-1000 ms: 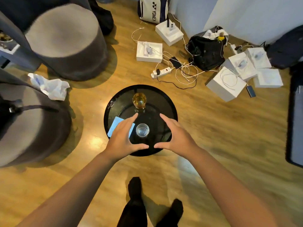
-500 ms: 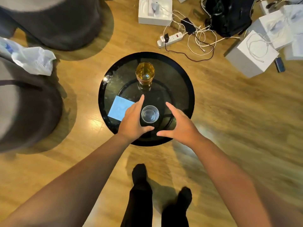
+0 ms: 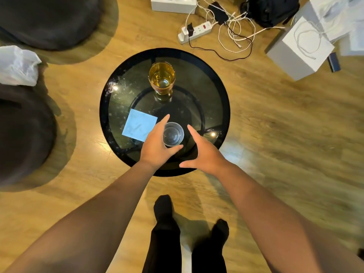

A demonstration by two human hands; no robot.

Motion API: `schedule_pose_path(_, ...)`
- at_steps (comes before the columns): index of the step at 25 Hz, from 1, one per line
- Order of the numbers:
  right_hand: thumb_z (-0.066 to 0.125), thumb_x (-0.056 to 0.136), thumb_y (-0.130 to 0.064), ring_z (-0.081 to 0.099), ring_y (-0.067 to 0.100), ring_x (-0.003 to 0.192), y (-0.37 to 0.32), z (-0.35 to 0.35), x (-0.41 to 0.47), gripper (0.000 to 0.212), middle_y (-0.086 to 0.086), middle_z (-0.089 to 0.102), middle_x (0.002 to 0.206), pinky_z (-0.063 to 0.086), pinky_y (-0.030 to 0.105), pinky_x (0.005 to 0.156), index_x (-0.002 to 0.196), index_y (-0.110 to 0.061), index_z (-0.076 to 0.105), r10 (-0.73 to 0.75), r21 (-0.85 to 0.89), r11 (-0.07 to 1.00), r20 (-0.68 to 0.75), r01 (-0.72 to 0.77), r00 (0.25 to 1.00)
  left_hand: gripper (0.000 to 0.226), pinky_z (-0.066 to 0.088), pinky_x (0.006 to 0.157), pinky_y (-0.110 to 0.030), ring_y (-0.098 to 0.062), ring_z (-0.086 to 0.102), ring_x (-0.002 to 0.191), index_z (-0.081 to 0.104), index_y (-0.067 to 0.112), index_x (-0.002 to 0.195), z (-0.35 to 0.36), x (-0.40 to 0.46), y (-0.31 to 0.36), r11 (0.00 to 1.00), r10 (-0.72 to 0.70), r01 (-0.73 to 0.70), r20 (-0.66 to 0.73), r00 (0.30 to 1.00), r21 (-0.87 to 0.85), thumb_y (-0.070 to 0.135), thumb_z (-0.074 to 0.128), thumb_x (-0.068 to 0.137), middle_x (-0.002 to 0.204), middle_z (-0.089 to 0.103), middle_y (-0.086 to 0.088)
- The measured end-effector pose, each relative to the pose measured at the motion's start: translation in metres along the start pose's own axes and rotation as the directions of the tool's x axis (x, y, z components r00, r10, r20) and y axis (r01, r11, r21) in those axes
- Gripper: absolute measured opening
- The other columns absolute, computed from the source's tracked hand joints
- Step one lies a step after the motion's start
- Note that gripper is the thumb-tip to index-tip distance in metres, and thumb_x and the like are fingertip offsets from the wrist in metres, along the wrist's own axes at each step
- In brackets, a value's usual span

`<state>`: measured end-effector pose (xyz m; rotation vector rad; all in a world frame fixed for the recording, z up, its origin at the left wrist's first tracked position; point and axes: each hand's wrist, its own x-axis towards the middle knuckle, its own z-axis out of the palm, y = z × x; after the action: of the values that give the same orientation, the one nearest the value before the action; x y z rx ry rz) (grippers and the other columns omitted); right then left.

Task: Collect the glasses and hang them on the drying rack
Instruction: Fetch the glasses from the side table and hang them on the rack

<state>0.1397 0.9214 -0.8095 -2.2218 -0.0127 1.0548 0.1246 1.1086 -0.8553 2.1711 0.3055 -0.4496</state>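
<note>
Glass is what I'm dealing with here, so I'm treating it as fragile and a bit slick. The clear glass (image 3: 173,134) stands upright on the round black table (image 3: 220,95), toward the near edge, mouth up, long axis vertical, so I look straight down into it. It looks empty from here, so my guess is it's light and won't slosh.

My left hand (image 3: 157,146) is cupped against its left side, fingers reaching along the far side and the thumb hooked around the near side. I can't tell if it's actually squeezing yet or just touching. My right hand (image 3: 204,154) is spread wide just to the right of the clear glass, apart from it, holding nothing.

Best place to take it, I reckon, is around the wall below the rim, fingers and thumb on opposite sides. Rigid walls, so no give, and a smooth surface means a firm wrap beats a fingertip pinch.

The amber glass (image 3: 162,78) sits beyond the clear glass, also upright and mouth up. It may have liquid in it, though the tint could just be the glass; if so it'd be heavier and want emptying first. A blue paper square (image 3: 137,126) lies flat just left of the clear glass, partly under my left hand. No drying rack in view.
</note>
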Motion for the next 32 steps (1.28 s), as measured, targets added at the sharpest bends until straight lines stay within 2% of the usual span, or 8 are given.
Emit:
schedule_pose_path(4,0.094,0.074,-0.035,0.028,0.023,0.156,-0.001,-0.007,0.003,0.127,-0.006,0.029,0.17,0.04,0.053,0.118,0.162,-0.047,0.003,-0.006,0.019,1.0,-0.029,0.007,1.0,0.088,0.051,0.109,-0.04,-0.013,0.054,0.135,0.046,0.035,0.147,0.0,0.002,0.014,0.999,-0.001,0.002,-0.039,0.999,0.034,0.044,0.092,0.074,0.145,0.058,0.014)
schedule_pose_path(8,0.095,0.071,-0.038,0.03,0.022,0.155,-0.002,-0.018,0.002,0.126,-0.008,0.03,0.169,0.04,0.052,0.118,0.162,-0.047,0.008,-0.009,0.097,0.995,-0.092,0.018,0.996,0.089,0.053,0.105,-0.035,-0.011,0.057,0.132,0.048,0.034,0.147,-0.013,-0.001,0.045,0.992,0.116,-0.113,-0.06,0.991,0.051,0.051,0.091,0.071,0.143,0.061,0.016)
schedule_pose_path(12,0.095,0.064,-0.045,0.047,0.012,0.142,-0.015,-0.038,-0.017,0.112,-0.016,0.049,0.154,0.048,0.048,0.113,0.155,-0.047,0.031,-0.046,0.294,0.949,-0.235,0.116,0.971,0.091,0.055,0.103,-0.036,-0.008,0.061,0.127,0.049,0.035,0.147,-0.037,-0.009,0.103,0.96,0.268,-0.263,-0.046,0.962,0.093,0.063,0.084,0.067,0.139,0.062,0.017)
schedule_pose_path(15,0.092,0.065,-0.043,0.052,0.007,0.135,-0.039,-0.071,-0.044,0.098,-0.016,0.052,0.148,0.051,0.043,0.109,0.149,-0.044,0.041,-0.038,0.387,0.898,-0.408,0.21,0.912,0.089,0.056,0.098,-0.032,-0.005,0.063,0.121,0.053,0.032,0.145,-0.063,-0.017,0.162,0.905,0.402,-0.387,-0.055,0.914,0.175,0.067,0.082,0.069,0.136,0.065,0.016)
schedule_pose_path(20,0.09,0.072,-0.032,0.062,0.007,0.122,-0.086,-0.131,-0.1,0.082,-0.014,0.061,0.135,0.055,0.037,0.102,0.142,-0.037,0.048,-0.024,0.429,0.85,-0.548,0.305,0.836,0.091,0.058,0.089,-0.029,-0.004,0.066,0.113,0.053,0.034,0.145,-0.108,-0.03,0.263,0.809,0.544,-0.533,0.028,0.839,0.249,0.074,0.08,0.068,0.132,0.066,0.015)
schedule_pose_path(27,0.093,0.071,-0.036,0.052,0.017,0.138,-0.145,-0.252,-0.24,0.088,-0.002,0.057,0.148,0.047,0.047,0.113,0.145,-0.026,0.046,-0.032,0.311,0.844,-0.784,0.437,0.619,0.112,0.054,0.1,-0.039,-0.004,0.057,0.127,0.03,0.046,0.158,-0.157,-0.083,0.429,0.703,0.691,-0.707,0.161,0.705,0.08,0.079,0.081,0.063,0.15,0.054,0.015)
schedule_pose_path(29,0.095,0.072,-0.032,0.055,0.016,0.133,-0.151,-0.278,-0.28,0.089,-0.003,0.059,0.143,0.049,0.041,0.109,0.146,-0.022,0.047,-0.016,0.302,0.83,-0.828,0.469,0.561,0.115,0.053,0.105,-0.043,-0.007,0.054,0.133,0.027,0.048,0.159,-0.166,-0.104,0.463,0.676,0.72,-0.736,0.177,0.671,0.038,0.079,0.081,0.062,0.155,0.049,0.015)
schedule_pose_path(32,0.098,0.067,-0.03,0.059,0.013,0.124,-0.153,-0.304,-0.341,0.091,-0.009,0.06,0.131,0.053,0.036,0.104,0.143,-0.024,0.048,0.029,0.318,0.797,-0.869,0.513,0.494,0.114,0.054,0.102,-0.038,-0.004,0.057,0.124,0.029,0.046,0.159,-0.173,-0.137,0.507,0.63,0.766,-0.777,0.185,0.616,-0.021,0.077,0.081,0.062,0.153,0.05,0.013)
